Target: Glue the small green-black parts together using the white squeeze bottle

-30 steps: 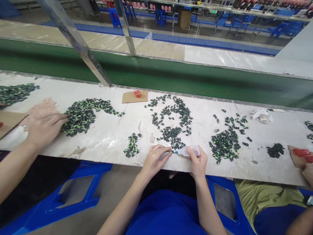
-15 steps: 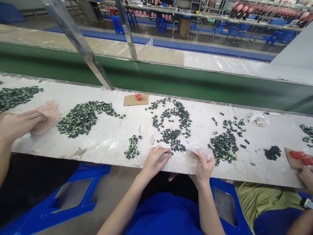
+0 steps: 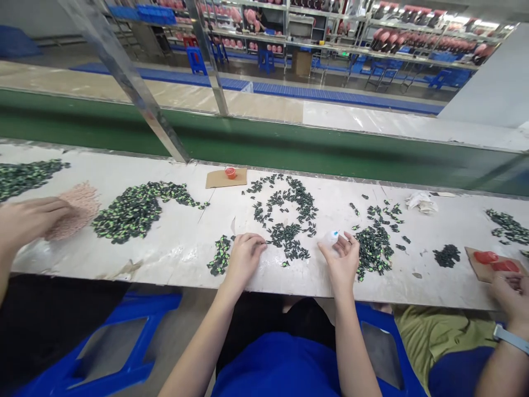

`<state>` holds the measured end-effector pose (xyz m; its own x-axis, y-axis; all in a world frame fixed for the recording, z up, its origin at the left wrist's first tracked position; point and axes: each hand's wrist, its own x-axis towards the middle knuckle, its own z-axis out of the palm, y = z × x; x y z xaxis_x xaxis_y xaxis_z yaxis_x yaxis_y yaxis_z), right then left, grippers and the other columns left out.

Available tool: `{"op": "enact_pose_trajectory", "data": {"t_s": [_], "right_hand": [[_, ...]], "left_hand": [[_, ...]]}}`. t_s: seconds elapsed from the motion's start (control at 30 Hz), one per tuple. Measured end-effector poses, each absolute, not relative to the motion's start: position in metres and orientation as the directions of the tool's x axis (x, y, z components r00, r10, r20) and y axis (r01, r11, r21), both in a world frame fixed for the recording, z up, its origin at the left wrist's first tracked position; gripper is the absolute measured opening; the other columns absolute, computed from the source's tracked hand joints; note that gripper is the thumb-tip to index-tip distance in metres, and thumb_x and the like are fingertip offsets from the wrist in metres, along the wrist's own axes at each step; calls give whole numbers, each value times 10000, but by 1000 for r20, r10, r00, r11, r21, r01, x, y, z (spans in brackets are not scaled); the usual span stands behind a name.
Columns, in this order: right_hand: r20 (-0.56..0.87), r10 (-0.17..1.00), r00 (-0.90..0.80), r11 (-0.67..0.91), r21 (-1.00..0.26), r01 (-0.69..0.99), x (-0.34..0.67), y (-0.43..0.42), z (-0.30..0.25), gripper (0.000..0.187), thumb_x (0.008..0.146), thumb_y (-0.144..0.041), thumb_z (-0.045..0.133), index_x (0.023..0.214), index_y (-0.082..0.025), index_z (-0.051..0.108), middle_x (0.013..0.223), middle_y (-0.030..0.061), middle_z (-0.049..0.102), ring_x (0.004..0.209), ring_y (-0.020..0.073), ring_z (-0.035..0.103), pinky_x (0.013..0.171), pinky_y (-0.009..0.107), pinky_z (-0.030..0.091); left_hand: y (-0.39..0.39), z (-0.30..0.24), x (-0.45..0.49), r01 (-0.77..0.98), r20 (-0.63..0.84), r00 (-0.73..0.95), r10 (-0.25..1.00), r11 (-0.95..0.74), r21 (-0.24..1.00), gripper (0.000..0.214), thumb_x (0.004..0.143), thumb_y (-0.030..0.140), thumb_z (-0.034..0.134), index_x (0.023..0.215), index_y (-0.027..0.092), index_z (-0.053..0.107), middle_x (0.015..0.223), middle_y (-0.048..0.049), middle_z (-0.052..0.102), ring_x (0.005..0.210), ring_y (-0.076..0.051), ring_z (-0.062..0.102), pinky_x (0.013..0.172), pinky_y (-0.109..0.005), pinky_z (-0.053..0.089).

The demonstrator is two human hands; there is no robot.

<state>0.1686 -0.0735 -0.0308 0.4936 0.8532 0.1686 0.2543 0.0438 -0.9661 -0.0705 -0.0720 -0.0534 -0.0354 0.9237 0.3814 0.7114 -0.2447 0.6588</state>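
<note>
My right hand (image 3: 342, 256) is wrapped round a small white squeeze bottle (image 3: 330, 238) with a blue tip, which points up and away from me. It stays above the table, between the loose black pieces and a green-spotted pile (image 3: 374, 248). My left hand (image 3: 244, 255) has its thumb and fingers pinched together at the left edge of the small black pieces (image 3: 285, 234); whatever is between the fingertips is too small to make out. Just left of that hand lies a small heap of black-and-green pieces (image 3: 219, 256). One green-marked piece (image 3: 285, 264) rests near the table's front edge.
A red cup (image 3: 230, 173) sits on cardboard (image 3: 212, 179) at the back. To the left are a large black-and-green pile (image 3: 130, 212), a pink pile (image 3: 80, 201) and a co-worker's hand (image 3: 35, 218). Another co-worker's hand (image 3: 510, 292) is beside red cups (image 3: 485, 257) at right.
My left hand has moved left, away from the green-marked piece, which now lies on the table. My right hand has turned the bottle from lying sideways to tip-up.
</note>
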Motion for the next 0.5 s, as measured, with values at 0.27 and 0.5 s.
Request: {"op": "enact_pose_trajectory", "data": {"t_s": [0.27,0.5], "right_hand": [[282,934,219,217,-935,281,128,-121,-32,234,708,-303,749,908,-202,683,808,43,688,715,179,646,711,344,561],[51,995,87,48,-998,31,117,-118,-36,117,745,-337,702,769,-227,736,820,40,723,786,200,684,733,336,581]], "left_hand": [[-94,-33,-51,547,288,62,955,-274,791,120,856,231,566,764,215,643,781,-24,688,798,-208,598,749,-347,487],[-110,-30,-25,328,212,69,975,-223,918,132,885,251,538,881,212,664,873,-39,696,845,-183,646,767,-316,527]]}}
